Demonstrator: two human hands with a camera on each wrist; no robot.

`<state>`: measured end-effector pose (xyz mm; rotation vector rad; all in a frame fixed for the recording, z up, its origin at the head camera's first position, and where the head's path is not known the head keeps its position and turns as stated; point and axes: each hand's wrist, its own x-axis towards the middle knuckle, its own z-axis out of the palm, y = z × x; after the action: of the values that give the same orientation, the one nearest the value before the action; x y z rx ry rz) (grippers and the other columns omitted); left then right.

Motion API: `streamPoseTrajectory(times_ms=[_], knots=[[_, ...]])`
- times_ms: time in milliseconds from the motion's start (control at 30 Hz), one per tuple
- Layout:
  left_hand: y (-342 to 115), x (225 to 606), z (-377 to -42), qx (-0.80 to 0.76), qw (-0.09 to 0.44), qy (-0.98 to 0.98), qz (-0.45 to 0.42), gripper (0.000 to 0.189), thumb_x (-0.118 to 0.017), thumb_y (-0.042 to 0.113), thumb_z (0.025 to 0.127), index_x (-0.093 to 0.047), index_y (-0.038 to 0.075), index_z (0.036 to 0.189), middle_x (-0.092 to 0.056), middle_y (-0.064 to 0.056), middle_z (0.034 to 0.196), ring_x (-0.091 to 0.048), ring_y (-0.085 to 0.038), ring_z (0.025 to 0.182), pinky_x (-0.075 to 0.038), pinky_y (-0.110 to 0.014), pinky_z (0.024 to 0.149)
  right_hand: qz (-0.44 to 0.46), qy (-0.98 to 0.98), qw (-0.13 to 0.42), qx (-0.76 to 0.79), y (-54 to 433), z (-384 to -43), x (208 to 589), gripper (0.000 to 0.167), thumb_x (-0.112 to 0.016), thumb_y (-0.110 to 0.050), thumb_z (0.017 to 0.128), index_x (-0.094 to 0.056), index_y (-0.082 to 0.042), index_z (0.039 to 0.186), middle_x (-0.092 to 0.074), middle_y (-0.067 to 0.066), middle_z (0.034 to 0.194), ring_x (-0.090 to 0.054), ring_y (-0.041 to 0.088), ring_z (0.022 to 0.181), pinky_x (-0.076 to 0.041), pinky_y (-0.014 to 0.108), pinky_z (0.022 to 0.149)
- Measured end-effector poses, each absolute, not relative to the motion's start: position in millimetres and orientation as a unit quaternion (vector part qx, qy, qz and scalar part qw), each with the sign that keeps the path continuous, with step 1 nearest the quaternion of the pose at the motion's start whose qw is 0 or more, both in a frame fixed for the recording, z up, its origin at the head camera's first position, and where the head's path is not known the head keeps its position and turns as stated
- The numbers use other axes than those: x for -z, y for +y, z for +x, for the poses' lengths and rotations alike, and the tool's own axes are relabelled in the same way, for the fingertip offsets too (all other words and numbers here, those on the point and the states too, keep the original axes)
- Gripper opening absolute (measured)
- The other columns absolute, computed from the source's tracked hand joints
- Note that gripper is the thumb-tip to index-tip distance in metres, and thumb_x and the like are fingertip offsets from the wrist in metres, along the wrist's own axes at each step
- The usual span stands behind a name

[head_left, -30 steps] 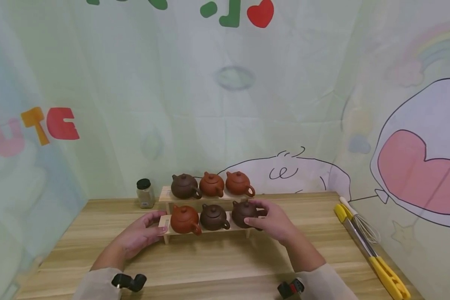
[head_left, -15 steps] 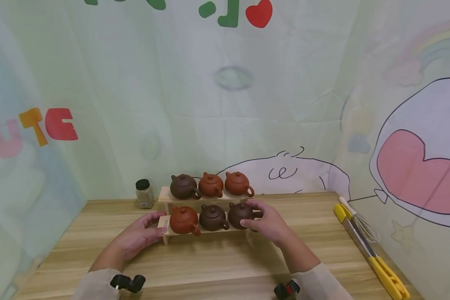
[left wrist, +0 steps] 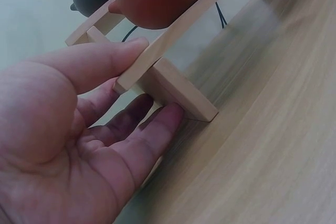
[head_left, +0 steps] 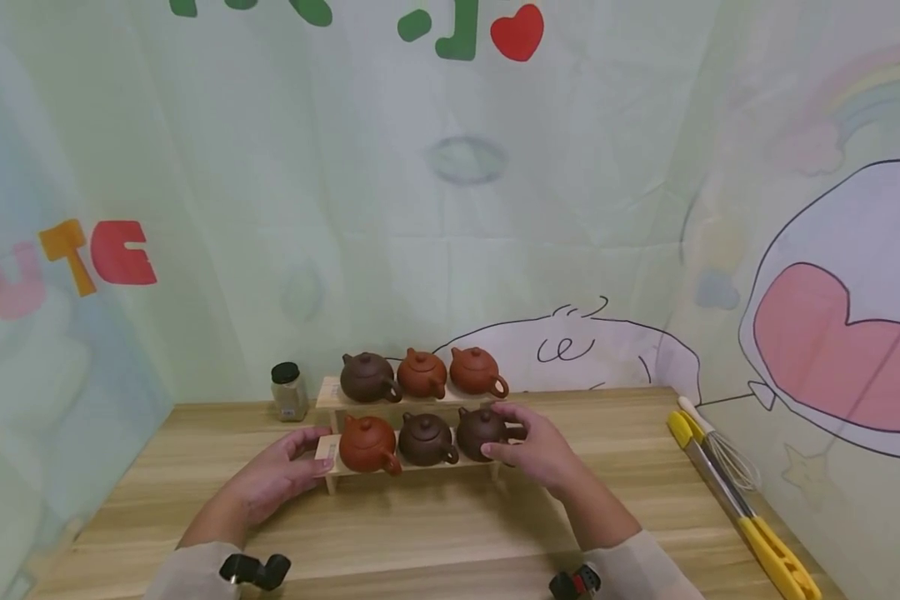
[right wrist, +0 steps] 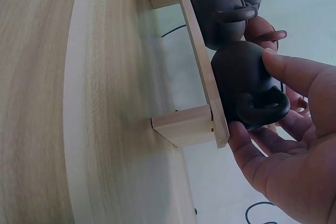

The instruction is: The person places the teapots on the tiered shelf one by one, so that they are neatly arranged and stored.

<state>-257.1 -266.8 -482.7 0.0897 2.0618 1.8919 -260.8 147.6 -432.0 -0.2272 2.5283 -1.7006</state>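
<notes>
A two-tier wooden display rack (head_left: 328, 452) carries small clay teapots, three on each tier. My left hand (head_left: 277, 479) grips the lower tier's left end; in the left wrist view the thumb lies on top of the board (left wrist: 178, 31) and other fingers reach under it beside the leg. At the lower tier's right end, my right hand (head_left: 538, 452) holds a dark brown teapot (head_left: 480, 427) between thumb and fingers. Its handle (right wrist: 257, 111) points toward the palm. Beside it sit another dark teapot (head_left: 424, 439) and a reddish-brown teapot (head_left: 367, 443).
On the upper tier stand a dark teapot (head_left: 367, 377) and two reddish ones. A black-lidded jar (head_left: 289, 393) is left of the rack. Yellow-handled tongs (head_left: 735, 504) and a whisk (head_left: 727, 450) lie at the table's right edge. A printed curtain (head_left: 390, 208) hangs behind.
My right hand has shifted the dark teapot slightly left, nearer the middle one. The left hand stays on the rack's end.
</notes>
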Motion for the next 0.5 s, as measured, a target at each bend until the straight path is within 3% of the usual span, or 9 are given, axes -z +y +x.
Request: streamPoseTrajectory(times_ms=[333,500], knots=[[-268.4,481.1,-251.7,-0.667,0.166,0.725,0.033,0.077,-0.072,0.011,0.102,-0.025,-0.006,0.161,-0.021,-0.028,0.169,-0.063,-0.016,0.123,-0.06,-0.029,0.102,-0.07,0.836,0.048,0.542,145.8,-263.3,434.2,0.065,-0.09,-0.02,0.087,-0.063,-0.017,0.146,-0.064,0.014,0.149,-0.064,0.041,0.135,-0.064,0.048,0.095],[-268.9,481.0,-252.6,-0.667,0.166,0.725,0.042,0.076,-0.07,0.015,0.104,-0.025,-0.006,0.162,-0.022,-0.029,0.168,-0.063,-0.016,0.123,-0.059,-0.029,0.102,-0.067,0.839,0.047,0.538,149.5,-262.7,430.5,0.062,-0.089,-0.022,0.087,-0.065,-0.017,0.144,-0.066,0.013,0.146,-0.064,0.039,0.135,-0.064,0.045,0.093]])
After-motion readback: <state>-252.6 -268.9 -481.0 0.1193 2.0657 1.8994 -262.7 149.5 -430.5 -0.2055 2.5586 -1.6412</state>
